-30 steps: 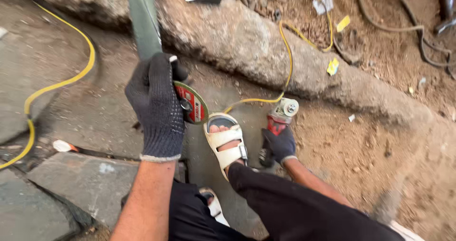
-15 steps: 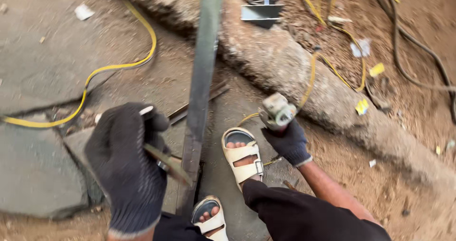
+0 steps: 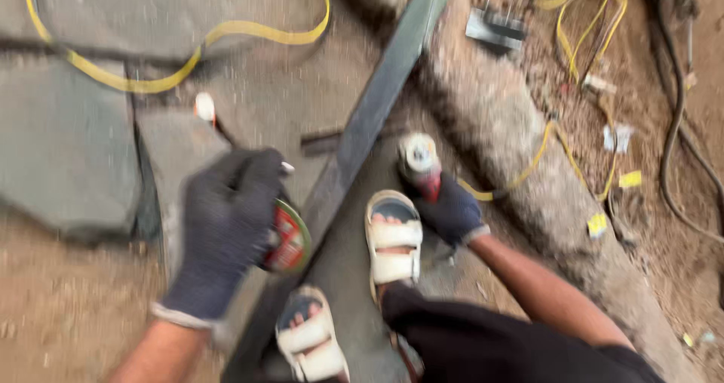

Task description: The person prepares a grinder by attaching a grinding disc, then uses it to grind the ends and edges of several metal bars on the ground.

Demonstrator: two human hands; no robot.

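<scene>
Near the frame's centre, the gloved left hand (image 3: 230, 228) curled around a red cutting disc (image 3: 289, 239) beside the long metal bar (image 3: 360, 138), while the right hand (image 3: 446, 209) gripped the angle grinder (image 3: 420, 161), best kept steady.

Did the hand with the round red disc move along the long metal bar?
Yes. The left hand with the red disc was high on the metal bar a second ago; now it sits lower beside it, near the sandalled feet.
</scene>
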